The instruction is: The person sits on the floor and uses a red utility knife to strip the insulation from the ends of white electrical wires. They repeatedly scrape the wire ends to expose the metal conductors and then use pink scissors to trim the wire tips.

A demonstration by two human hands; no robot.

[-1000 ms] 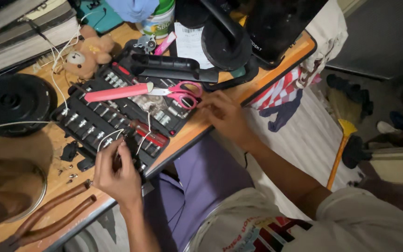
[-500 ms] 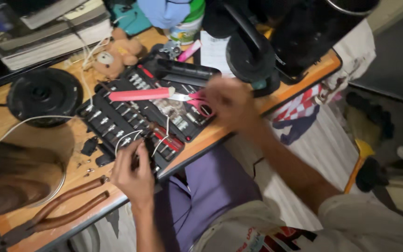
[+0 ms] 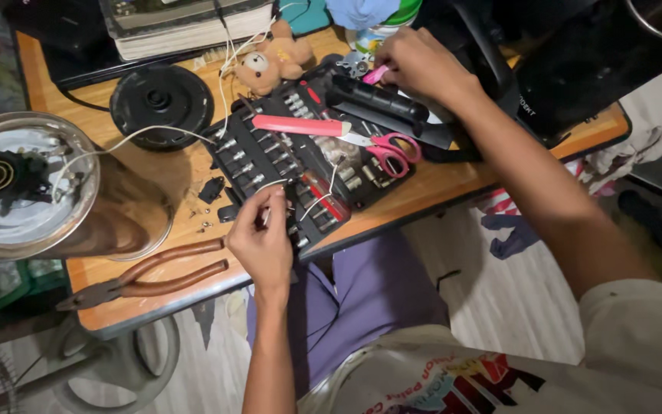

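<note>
My left hand (image 3: 263,238) rests at the near edge of an open black tool case (image 3: 300,165) of sockets and bits, its fingertips pinched on a thin white wire (image 3: 273,186) that loops across the case. My right hand (image 3: 417,63) is stretched to the far side of the case, fingers closed on a small pink object (image 3: 377,74) beside a black handle (image 3: 377,100). Pink-handled scissors (image 3: 369,138) with a pink blade sleeve lie across the case.
Brown-handled pliers (image 3: 155,270) lie on the wooden table (image 3: 438,180) near its front edge. An upturned glass kettle (image 3: 36,188) stands at left, a black round base (image 3: 161,100) behind it. A small teddy bear (image 3: 270,60), books and small black parts are nearby.
My right hand has moved from the scissors near the front edge up to the far side of the case and closed on the pink object. My left hand keeps pinching the wire.
</note>
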